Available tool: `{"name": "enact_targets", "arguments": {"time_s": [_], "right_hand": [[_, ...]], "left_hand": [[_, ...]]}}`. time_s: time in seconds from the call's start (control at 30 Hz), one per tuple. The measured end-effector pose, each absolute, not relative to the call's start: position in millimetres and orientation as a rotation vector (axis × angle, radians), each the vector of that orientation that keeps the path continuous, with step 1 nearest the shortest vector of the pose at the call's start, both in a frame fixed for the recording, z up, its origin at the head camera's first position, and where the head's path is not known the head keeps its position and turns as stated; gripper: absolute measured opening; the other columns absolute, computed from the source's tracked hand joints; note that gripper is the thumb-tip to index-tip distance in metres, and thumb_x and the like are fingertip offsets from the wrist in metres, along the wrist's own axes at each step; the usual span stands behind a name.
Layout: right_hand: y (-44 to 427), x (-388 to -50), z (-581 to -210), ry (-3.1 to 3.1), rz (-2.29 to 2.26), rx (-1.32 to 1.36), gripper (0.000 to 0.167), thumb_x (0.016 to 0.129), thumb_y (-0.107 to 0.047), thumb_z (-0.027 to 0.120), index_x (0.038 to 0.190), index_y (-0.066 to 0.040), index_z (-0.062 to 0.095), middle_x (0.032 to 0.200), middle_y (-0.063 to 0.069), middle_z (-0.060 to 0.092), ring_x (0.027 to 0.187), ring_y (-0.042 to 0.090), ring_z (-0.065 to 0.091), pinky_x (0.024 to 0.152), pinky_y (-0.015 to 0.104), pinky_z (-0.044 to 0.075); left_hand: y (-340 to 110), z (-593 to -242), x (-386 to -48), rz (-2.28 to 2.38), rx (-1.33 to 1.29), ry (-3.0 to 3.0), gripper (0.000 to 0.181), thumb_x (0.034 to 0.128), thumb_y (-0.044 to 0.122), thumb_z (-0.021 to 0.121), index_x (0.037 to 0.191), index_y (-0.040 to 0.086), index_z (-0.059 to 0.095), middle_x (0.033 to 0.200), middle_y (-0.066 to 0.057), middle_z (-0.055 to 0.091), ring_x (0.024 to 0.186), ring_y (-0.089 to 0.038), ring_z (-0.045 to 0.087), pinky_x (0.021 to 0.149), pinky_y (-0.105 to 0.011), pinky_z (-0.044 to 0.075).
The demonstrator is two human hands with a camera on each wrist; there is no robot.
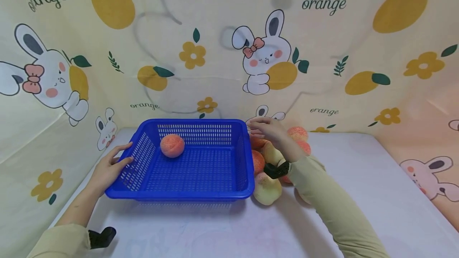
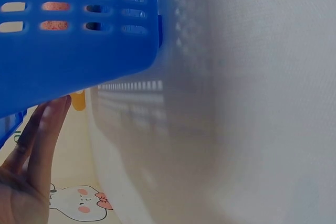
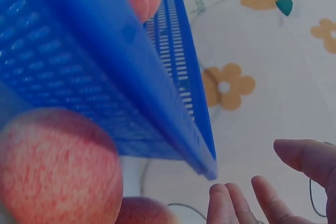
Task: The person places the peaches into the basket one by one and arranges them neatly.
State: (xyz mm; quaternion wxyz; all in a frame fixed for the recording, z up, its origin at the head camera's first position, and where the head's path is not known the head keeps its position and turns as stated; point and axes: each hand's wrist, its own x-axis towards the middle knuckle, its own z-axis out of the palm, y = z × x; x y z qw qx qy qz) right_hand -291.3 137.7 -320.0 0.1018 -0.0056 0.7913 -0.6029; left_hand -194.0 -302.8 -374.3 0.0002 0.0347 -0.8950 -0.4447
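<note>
A blue plastic basket [image 1: 193, 194] with slotted walls stands on the table. Inside, near its back left, lies one pinkish-orange peach [image 1: 172, 145]. My left hand [image 1: 107, 170] holds the basket's left rim, thumb over the edge and fingers against the outside. Off the basket's back right corner is my right hand [image 1: 267, 128], its thumb and fingers apart in the right wrist view and nothing between them. Under the right forearm, several more peaches, some red and some pale yellow like this peach [image 1: 267, 189], lie along the basket's right side; the arm partly hides them.
A white cloth covers the table [image 1: 186, 234]. Behind and at both sides hangs a cream curtain [image 1: 215, 11] printed with rabbits, oranges and flowers. Each wrist carries a black strap mount, such as the left mount [image 1: 102, 237].
</note>
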Motion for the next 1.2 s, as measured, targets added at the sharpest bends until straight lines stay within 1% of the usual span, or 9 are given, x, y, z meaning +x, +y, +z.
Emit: {"name": "enact_targets", "arguments": {"time_s": [0.27,0.43,0.6,0.83,1.0,1.2], "right_hand": [[149,-293,-325,2.281,-1.835,-0.015,0.046,0.095,-0.019,0.058,0.132,0.007,0.048,0.136,0.028,0.050,0.119,0.036,0.056,0.103,0.043,0.045],[159,-291,-328,2.332,-1.773,0.006,0.049,0.095,-0.021,0.059,0.133,0.007,0.048,0.138,0.026,0.050,0.122,0.038,0.054,0.104,0.044,0.044],[167,-288,-331,2.378,-1.725,0.011,0.049,0.094,-0.022,0.059,0.133,0.007,0.049,0.137,0.026,0.050,0.123,0.038,0.052,0.104,0.044,0.044],[175,-288,-337,2.394,-1.704,0.037,0.052,0.094,-0.025,0.060,0.135,0.004,0.049,0.138,0.024,0.050,0.126,0.036,0.050,0.103,0.041,0.046],[178,-290,-340,2.418,-1.672,0.099,0.053,0.092,-0.027,0.062,0.135,0.002,0.050,0.143,0.020,0.046,0.129,0.036,0.045,0.107,0.042,0.042],[181,-296,-344,2.464,-1.617,0.129,0.053,0.091,-0.029,0.063,0.134,0.000,0.053,0.145,0.016,0.044,0.130,0.035,0.043,0.109,0.043,0.038]], "left_hand": [[-304,-375,-193,-1.383,0.127,-2.822,0.058,0.1006,0.035,0.046,0.150,0.012,0.028,0.127,-0.040,0.049,0.082,-0.025,0.067,0.065,-0.036,0.058],[-305,-376,-193,-1.389,0.128,-2.819,0.059,0.1004,0.036,0.047,0.151,0.012,0.028,0.127,-0.041,0.048,0.084,-0.027,0.068,0.067,-0.039,0.059],[-306,-377,-193,-1.400,0.123,-2.812,0.059,0.1003,0.035,0.047,0.151,0.012,0.028,0.127,-0.041,0.049,0.083,-0.026,0.068,0.066,-0.039,0.059],[-305,-376,-192,-1.396,0.127,-2.813,0.058,0.1003,0.035,0.047,0.151,0.012,0.028,0.127,-0.040,0.048,0.082,-0.026,0.068,0.066,-0.039,0.059],[-304,-376,-192,-1.385,0.124,-2.814,0.058,0.1003,0.035,0.047,0.150,0.011,0.028,0.129,-0.040,0.047,0.085,-0.029,0.067,0.068,-0.041,0.059],[-303,-375,-194,-1.406,0.121,-2.808,0.058,0.1004,0.035,0.047,0.151,0.012,0.028,0.125,-0.040,0.051,0.078,-0.023,0.067,0.062,-0.033,0.057]]}}
